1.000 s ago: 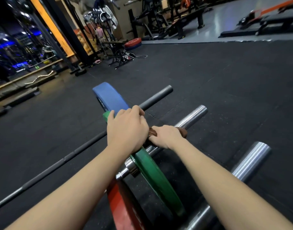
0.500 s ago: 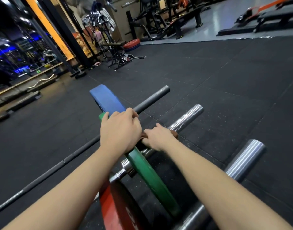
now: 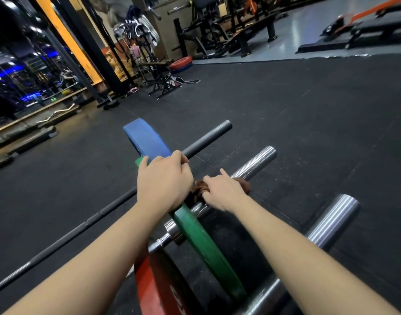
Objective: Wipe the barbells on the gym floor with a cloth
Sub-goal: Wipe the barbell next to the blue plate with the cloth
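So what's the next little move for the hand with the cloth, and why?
Probably slide the right hand with the brown cloth outward along the chrome sleeve toward its free end. The cloth is wrapped round the sleeve right beside the green plate, the stretch beyond it is uncovered, and the left hand grips the plate's rim, likely steadying it.

The right hand (image 3: 222, 193) with the brown cloth (image 3: 200, 189) slid along the chrome sleeve (image 3: 256, 163) toward the green plate (image 3: 204, 242), then, it seems, slightly back outward; one finger now lifts.
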The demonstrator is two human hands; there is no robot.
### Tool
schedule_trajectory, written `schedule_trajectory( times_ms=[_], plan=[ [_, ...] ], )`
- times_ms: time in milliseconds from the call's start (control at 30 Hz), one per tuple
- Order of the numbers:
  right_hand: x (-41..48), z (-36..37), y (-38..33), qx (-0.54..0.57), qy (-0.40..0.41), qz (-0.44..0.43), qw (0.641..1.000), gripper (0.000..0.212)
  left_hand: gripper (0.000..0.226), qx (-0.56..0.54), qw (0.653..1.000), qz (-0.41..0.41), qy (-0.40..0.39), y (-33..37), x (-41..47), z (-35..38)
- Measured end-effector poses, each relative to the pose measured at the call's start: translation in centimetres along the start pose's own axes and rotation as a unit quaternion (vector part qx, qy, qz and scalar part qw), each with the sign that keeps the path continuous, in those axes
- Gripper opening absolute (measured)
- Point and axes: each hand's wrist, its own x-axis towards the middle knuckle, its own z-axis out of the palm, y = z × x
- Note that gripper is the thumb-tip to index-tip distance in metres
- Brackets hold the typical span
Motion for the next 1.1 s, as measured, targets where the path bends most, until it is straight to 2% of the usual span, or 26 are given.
schedule_trajectory(
  times_ms=[133, 333, 433, 567, 667, 833, 933, 1000, 1100],
  plan=[
    [-0.1, 0.7, -1.2, -0.023, -0.018, -0.043, 0.999, 0.033, 0.028, 0.0, 1.0, 0.002, 0.004, 0.0, -0.1, 0.1],
    [0.4, 2.1, 0.0, -0.016, 0.042, -0.056, 0.997, 0.015, 0.029, -0.004, 1.0, 0.009, 0.007, 0.1, -0.2, 0.1],
    [1.0, 1.2, 2.0, 0.016, 0.076, 0.005, 0.997, 0.019, 0.027, 0.003, 1.0, 0.019, 0.006, 0.0, -0.4, 0.1],
    [1.6, -1.4, 8.4, 0.041, 0.14, 0.116, 0.982, 0.023, 0.026, 0.008, 1.0, 0.026, 0.004, -0.1, -0.6, 0.2],
    [1.9, -2.0, 12.0, 0.034, 0.202, 0.154, 0.967, 0.031, 0.026, 0.006, 1.0, 0.025, 0.005, -0.2, -0.4, 0.3],
    [2.2, -2.1, 13.7, 0.107, 0.238, 0.231, 0.937, 0.034, 0.026, 0.0, 1.0, 0.023, 0.007, -0.3, -0.3, 0.4],
    [2.1, -2.0, 13.4, 0.238, 0.269, 0.258, 0.897, 0.037, 0.027, -0.008, 1.0, 0.02, 0.003, -0.3, -0.2, 0.4],
    [1.6, -1.5, 12.6, 0.372, 0.305, 0.269, 0.835, 0.036, 0.027, -0.009, 1.0, 0.019, 0.0, -0.4, -0.1, 0.4],
    [0.6, -1.0, 11.1, 0.485, 0.343, 0.333, 0.732, 0.035, 0.029, 0.008, 1.0, 0.026, -0.011, -0.5, 0.2, 0.6]
  ],
)
